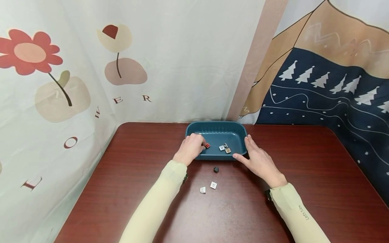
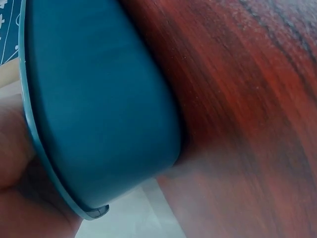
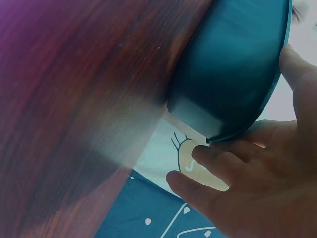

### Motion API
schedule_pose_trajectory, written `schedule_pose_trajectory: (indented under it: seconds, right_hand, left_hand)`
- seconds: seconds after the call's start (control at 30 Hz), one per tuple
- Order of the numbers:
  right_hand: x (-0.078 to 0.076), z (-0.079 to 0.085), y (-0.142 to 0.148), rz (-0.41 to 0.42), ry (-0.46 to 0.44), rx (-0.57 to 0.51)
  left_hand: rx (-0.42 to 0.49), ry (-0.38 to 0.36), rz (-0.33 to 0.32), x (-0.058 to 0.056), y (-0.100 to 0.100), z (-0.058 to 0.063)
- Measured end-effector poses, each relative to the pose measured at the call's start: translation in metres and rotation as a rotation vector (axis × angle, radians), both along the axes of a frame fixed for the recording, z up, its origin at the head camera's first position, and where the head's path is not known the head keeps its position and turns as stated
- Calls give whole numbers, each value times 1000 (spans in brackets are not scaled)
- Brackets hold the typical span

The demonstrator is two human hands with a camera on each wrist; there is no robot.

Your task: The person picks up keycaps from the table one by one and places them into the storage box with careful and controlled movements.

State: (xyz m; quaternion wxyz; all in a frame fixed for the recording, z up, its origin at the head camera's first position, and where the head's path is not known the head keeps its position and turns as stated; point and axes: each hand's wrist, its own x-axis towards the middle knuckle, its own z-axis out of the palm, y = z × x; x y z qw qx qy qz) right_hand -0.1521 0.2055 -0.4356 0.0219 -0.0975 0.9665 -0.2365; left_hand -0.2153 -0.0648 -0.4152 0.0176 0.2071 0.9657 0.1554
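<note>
A blue-green plastic tray (image 1: 212, 157) stands at the back of the table. My left hand (image 1: 190, 147) reaches over its left front rim. In the head view, its curled fingers pinch a small red keycap (image 1: 207, 145) low inside; the left wrist view hides the fingertips behind the tray wall (image 2: 99, 99). Several other keycaps (image 1: 228, 151), white, tan and dark, lie on the tray floor. At the right front corner my right hand (image 1: 258, 162) rests against the rim, fingers fairly straight and thumb on the front edge. The right wrist view shows these spread fingers (image 3: 223, 166) beside the tray.
In front of the tray, a black keycap (image 1: 216, 169) and two white keycaps (image 1: 213, 185) lie on the reddish-brown wooden table (image 1: 139, 168). A patterned cloth (image 1: 182, 60) hangs right behind the table's back edge, close to the tray.
</note>
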Motion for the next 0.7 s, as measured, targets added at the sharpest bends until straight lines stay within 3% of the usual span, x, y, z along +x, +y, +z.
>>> schedule_pose_trajectory:
  seconds: [0.1, 0.43, 0.7]
  right_hand:
    - [0, 1, 0, -2, -1, -1]
    - [2, 2, -2, 2, -1, -1]
    - [3, 2, -1, 5, 9, -3]
  left_hand:
    - [1, 14, 2, 1, 0, -1]
    - [22, 200, -36, 13, -1, -1]
    - [74, 334, -111, 25, -5, 1]
